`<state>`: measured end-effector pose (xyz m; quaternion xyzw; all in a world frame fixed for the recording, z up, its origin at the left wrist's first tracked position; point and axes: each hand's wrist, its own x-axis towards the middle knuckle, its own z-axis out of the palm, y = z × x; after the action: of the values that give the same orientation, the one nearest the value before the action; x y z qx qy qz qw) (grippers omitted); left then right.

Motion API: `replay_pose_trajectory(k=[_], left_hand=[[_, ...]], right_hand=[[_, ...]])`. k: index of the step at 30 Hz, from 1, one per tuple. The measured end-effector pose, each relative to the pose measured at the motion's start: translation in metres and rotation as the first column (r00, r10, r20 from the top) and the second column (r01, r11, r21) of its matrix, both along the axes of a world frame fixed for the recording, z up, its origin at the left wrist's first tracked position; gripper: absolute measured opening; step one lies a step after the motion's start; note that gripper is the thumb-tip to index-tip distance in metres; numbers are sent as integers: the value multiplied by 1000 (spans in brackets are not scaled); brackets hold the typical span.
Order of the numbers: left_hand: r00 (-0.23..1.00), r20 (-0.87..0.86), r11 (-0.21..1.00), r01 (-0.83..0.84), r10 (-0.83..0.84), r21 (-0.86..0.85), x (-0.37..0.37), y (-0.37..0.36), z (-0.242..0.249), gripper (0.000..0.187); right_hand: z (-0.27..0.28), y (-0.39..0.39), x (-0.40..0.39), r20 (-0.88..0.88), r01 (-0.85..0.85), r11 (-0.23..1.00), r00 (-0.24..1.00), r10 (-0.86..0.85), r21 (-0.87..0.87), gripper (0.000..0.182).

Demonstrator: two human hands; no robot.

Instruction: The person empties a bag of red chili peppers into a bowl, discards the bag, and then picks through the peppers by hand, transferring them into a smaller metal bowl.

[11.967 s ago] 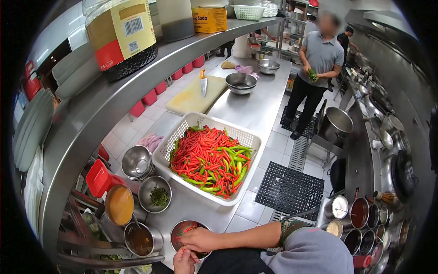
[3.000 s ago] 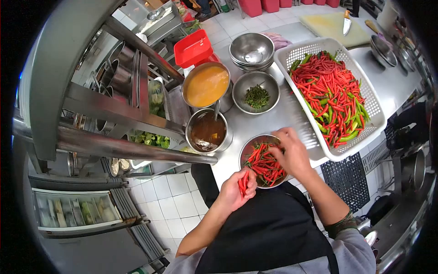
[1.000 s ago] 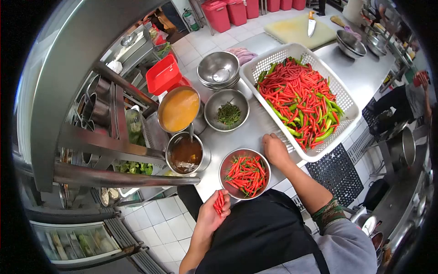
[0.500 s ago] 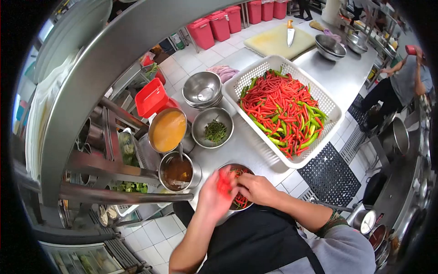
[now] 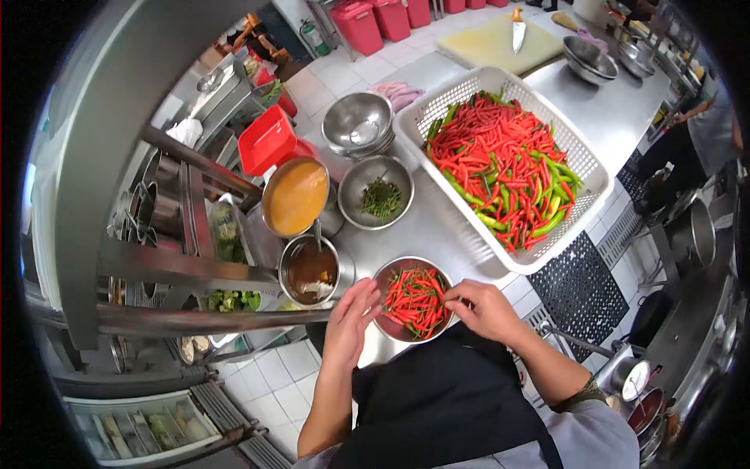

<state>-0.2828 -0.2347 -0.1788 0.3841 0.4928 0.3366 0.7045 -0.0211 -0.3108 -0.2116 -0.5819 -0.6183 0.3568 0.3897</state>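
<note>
A steel bowl (image 5: 383, 327) of small red chillies (image 5: 414, 301) stands at the table's front edge, before the black apron. My left hand (image 5: 351, 316) is at the bowl's left side, fingers apart and nothing in them. Over the right rim, my right hand (image 5: 478, 306) has its thumb and fingertips close together; what they hold, if anything, is too small to name. Behind this bowl, another steel bowl (image 5: 398, 176) holds green stems (image 5: 380, 198). A white perforated basket (image 5: 500, 254) at the back right holds a heap of red and green chillies (image 5: 508, 168).
Left of the bowls are a pot of orange liquid (image 5: 297, 195), a pot of brown liquid (image 5: 311, 270) and a red container (image 5: 268, 141). Stacked steel bowls (image 5: 358, 123) stand behind. A knife (image 5: 518, 34) lies on a cutting board (image 5: 476, 47). Another person (image 5: 687, 148) stands far right.
My hands have moved apart, uncovering the bowl of red chillies. The red chillies that were in my left hand are gone from it. The view has shifted slightly.
</note>
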Motion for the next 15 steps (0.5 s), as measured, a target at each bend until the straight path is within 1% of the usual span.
replay_pose_trajectory(k=[1, 2, 3, 5, 6, 7, 9, 10, 13, 14, 15], left_hand=[[999, -34, 999, -40, 41, 25, -12, -9, 0, 41], [996, -71, 998, -61, 63, 23, -23, -17, 1, 38], [991, -103, 996, -83, 85, 28, -31, -23, 2, 35], [970, -225, 992, -66, 88, 103, -41, -36, -1, 31], [956, -278, 988, -53, 91, 144, -43, -40, -3, 29], [946, -316, 986, -16, 68, 165, -43, -46, -4, 28], [921, -389, 975, 62, 26, 212, -39, -53, -6, 25], [928, -372, 972, 76, 13, 224, -36, -57, -8, 24], [922, -385, 961, 142, -41, 239, -27, -63, -12, 25], [919, -391, 957, 159, -53, 243, -25, -65, -12, 25], [915, -398, 952, 178, -67, 247, -22, -66, -12, 25]], right_hand=[[0, 4, -3, -6, -3, 1000, 1000, 3, 9, 13], [6, 10, -5, -5, -4, 1000, 1000, 4, -29, 12], [5, 17, -6, 18, -17, 999, 1000, 17, 35, 12], [7, 33, -12, 111, -39, 995, 993, 29, 90, 11], [13, 39, -15, 176, -82, 993, 982, 67, 80, 13], [12, 43, -18, 262, -164, 984, 955, 139, 76, 14], [8, 52, -25, 433, -318, 946, 863, 262, 62, 15], [7, 56, -30, 469, -362, 932, 825, 314, 14, 12], [-4, 62, -45, 585, -422, 903, 715, 383, -75, 11], [-5, 60, -50, 631, -431, 898, 674, 384, -87, 16], [-6, 58, -54, 648, -415, 898, 646, 403, -145, 17]])
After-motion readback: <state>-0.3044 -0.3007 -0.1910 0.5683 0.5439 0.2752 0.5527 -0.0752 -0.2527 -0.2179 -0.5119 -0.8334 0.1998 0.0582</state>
